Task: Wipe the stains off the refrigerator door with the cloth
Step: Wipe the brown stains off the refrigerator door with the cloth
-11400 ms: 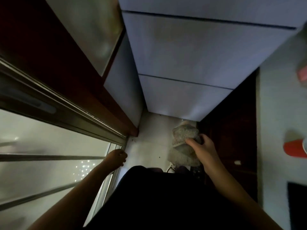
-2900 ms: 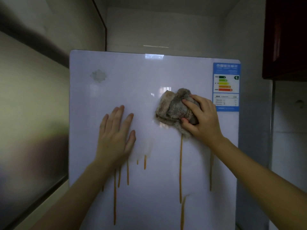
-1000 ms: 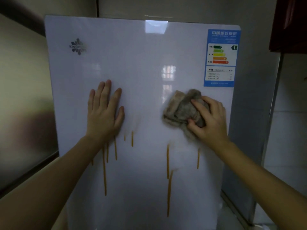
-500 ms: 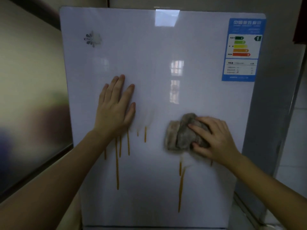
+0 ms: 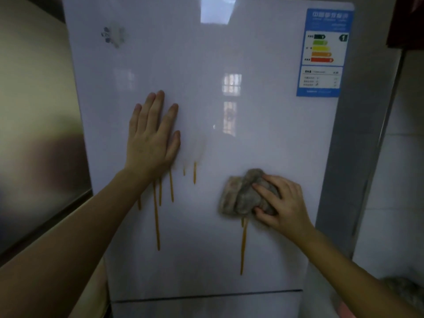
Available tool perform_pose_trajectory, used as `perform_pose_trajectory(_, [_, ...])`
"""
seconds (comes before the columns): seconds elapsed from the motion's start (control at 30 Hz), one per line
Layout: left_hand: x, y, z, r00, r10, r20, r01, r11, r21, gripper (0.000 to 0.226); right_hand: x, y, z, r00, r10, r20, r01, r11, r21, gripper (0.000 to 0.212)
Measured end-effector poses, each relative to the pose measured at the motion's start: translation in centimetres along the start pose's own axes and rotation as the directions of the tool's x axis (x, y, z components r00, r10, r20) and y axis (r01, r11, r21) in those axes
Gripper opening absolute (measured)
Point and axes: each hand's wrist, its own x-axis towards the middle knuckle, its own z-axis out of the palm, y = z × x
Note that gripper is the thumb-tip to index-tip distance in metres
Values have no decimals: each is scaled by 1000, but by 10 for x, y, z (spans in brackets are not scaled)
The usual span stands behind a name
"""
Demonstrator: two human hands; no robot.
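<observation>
Refrigerator door (image 5: 252,53) streaked with orange stains (image 5: 156,221): right grip (image 5: 284,203) pinches the cloth (image 5: 238,196) against it, left grip (image 5: 151,134) flat, fingers straight.

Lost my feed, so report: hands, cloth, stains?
Left hand flat on refrigerator door, covering some orange streaks. Right hand grips cloth against door. Streaks unwiped below both hands.

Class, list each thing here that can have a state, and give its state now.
refrigerator door: shut, streaked orange.
cloth: bunched, pressed against the door.
right hand: grips the cloth.
left hand: flat on the door, fingers straight.
stains: unwiped streaks below the left hand and below the cloth.
energy label: stuck flat at the door's upper right corner.
</observation>
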Motion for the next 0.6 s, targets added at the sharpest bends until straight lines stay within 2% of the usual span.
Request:
perform_pose_trajectory(0.1, [0, -1, 1, 1000, 2, -7, -2, 1000, -10, 56, 9, 27, -19, 978, 183, -95, -187, 982, -34, 53])
perform_pose_trajectory(0.23, [-1, -1, 2, 1000, 7, -11, -7, 1000, -22, 56, 35, 35, -26, 894, 405, -192, -408, 912, 25, 56])
perform_pose_trajectory(0.33, [-2, -1, 3, 1000, 14, -26, -15, 1000, -20, 55, 33, 9, -16, 868, 459, -190, -456, 888, 63, 59])
perform_pose_trajectory(0.43, [-2, -1, 3, 999, 7, -35, -7, 1000, -19, 54, 11, -21, -2, 902, 412, -131, -409, 911, 51, 59])
perform_pose_trajectory(0.5, [-2, -1, 2, 1000, 7, -23, -8, 1000, -24, 55, -5, -34, 4, 896, 429, -119, -426, 903, 47, 59])
perform_pose_trajectory(0.6, [-2, -2, 2, 1000, 10, -14, -11, 1000, -28, 55, -12, -37, 6, 788, 591, -171, -579, 806, 120, 64])
